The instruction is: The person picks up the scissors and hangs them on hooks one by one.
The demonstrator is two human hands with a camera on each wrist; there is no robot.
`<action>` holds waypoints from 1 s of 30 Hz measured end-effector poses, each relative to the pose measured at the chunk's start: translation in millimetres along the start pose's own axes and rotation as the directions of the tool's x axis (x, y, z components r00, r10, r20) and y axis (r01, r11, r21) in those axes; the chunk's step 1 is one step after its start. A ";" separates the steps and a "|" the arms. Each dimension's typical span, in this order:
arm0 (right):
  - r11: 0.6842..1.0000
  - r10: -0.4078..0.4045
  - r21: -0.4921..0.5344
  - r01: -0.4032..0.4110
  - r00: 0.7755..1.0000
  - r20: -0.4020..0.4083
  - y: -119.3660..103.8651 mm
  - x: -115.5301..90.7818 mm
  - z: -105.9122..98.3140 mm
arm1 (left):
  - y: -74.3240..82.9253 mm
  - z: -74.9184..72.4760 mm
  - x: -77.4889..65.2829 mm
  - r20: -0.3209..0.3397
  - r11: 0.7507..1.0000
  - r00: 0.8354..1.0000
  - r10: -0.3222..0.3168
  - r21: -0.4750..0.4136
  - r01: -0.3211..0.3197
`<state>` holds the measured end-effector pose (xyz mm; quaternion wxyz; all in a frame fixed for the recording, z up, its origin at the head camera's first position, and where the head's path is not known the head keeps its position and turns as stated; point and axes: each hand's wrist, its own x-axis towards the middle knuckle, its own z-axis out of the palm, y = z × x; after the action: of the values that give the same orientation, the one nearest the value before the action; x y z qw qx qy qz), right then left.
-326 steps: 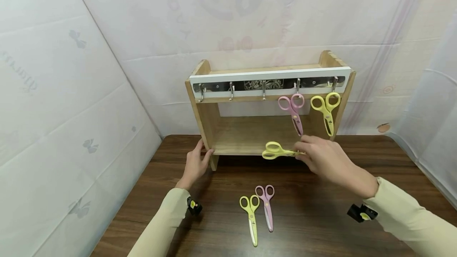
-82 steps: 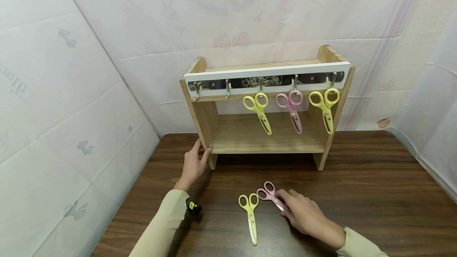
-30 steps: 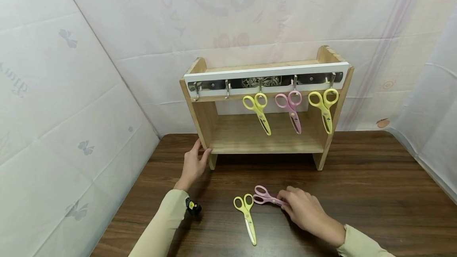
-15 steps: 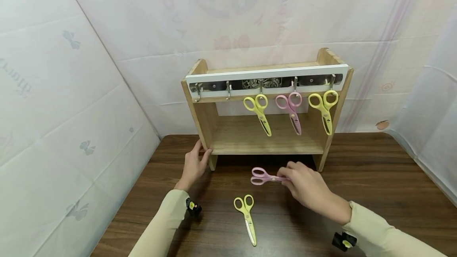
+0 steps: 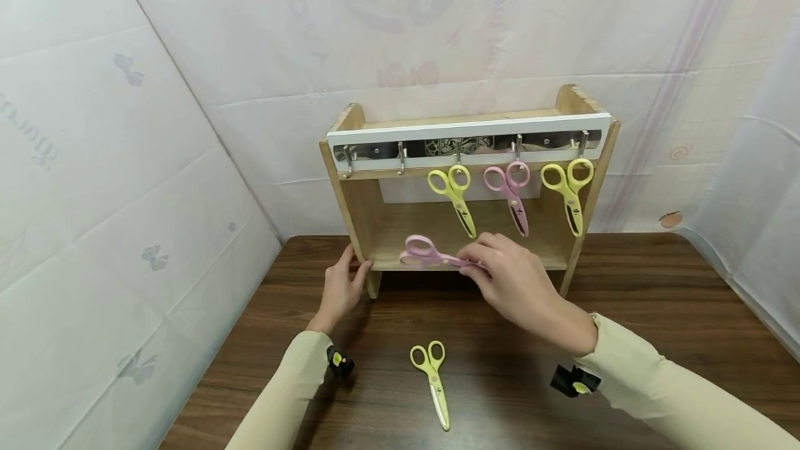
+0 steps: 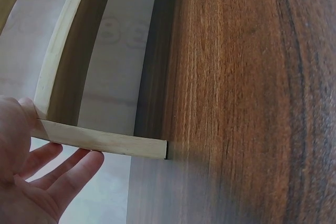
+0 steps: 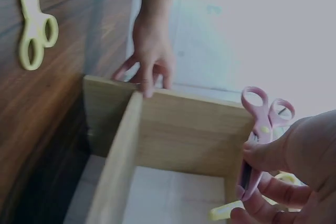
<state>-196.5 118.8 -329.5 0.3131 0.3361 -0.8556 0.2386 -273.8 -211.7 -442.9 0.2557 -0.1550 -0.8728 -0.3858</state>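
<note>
My right hand (image 5: 514, 282) pinches pink scissors (image 5: 422, 254) by the blade end, handle loops to the left, in front of the wooden shelf's lower board. In the right wrist view those pink scissors (image 7: 261, 124) sit between thumb and fingers. My left hand (image 5: 339, 290) grips the lower left side of the wooden shelf (image 5: 355, 210); in the left wrist view the thumb is at the front and the fingers lie along the outer face of the side panel (image 6: 100, 140). Yellow scissors (image 5: 431, 377) lie on the table, loops away from me.
A white hook rail (image 5: 469, 123) crosses the shelf's front. From its hooks hang yellow scissors (image 5: 453, 196), pink scissors (image 5: 509, 193) and more yellow scissors (image 5: 569, 193). The two left hooks (image 5: 401, 158) bear nothing. Pale cloth walls (image 5: 275, 33) stand behind and beside the dark wood table (image 5: 656, 297).
My right hand has lifted the pink scissors off the table and brought them up and left to the shelf. Earlier, yellow scissors went onto the middle hook. My left hand stays put.
</note>
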 end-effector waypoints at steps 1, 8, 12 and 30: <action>1.000 -0.001 0.006 0.001 1.000 -0.010 -2.0 4.2 -0.5 | -0.3 0.3 0.1 -0.004 1.000 1.000 0.004 -0.001 -0.004; 0.998 0.002 0.065 0.003 0.997 -0.082 -11.6 28.4 -1.8 | -1.4 2.7 0.3 -0.014 0.999 0.999 0.033 -0.002 -0.033; 0.994 0.004 0.112 0.009 0.994 -0.110 -13.6 39.3 -0.1 | 0.3 2.3 0.4 -0.009 1.000 1.000 0.022 -0.001 -0.022; 0.982 0.096 0.168 -0.080 0.991 -0.091 -16.8 69.5 16.5 | 1.8 -0.4 -0.4 0.000 1.000 1.000 0.016 0.003 -0.016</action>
<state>-230.7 67.9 -289.2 0.3153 0.3104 -0.8305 0.3383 -272.5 -210.9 -441.8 0.2591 -0.1616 -0.8720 -0.3825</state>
